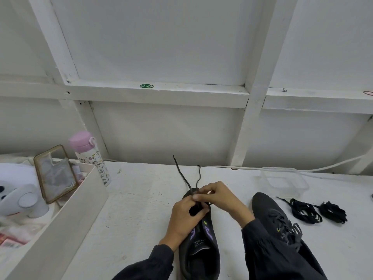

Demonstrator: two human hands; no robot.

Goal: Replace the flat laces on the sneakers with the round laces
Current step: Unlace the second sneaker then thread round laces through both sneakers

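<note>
Black on white: the held sneaker is laid on the white bench, toe turned away from the person.
Lace in work: a thin dark lace is run through the eyelets at the held sneaker's toe end, and its two free ends rise past the toe. Whether it is flat or round cannot be told.
Left side: the left grip is curled round the held sneaker's forepart, with the thumb laid across the top.
Right side: the right grip is closed in a pinch on the lace, just above the toe-end eyelets.
Neighbour: a second sneaker, laced in grey, is set just right of the held sneaker and is partly covered by the right sleeve.
Spare laces: two black lace bundles are left further right of the held sneaker, beyond the second sneaker.
Step judged: only the lowest eyelets appear threaded, so this shoe is judged to be early in its lacing.
Handling judged: the lace is taken to be light, limp and apt to twist. It is best pinched at a stiff tip for threading and close to the eyelet for pulling. The held sneaker's upper is taken to be soft, so it is better steadied at the forepart.
Risk judged: uneven ends may be left if one side is pulled harder.
</note>
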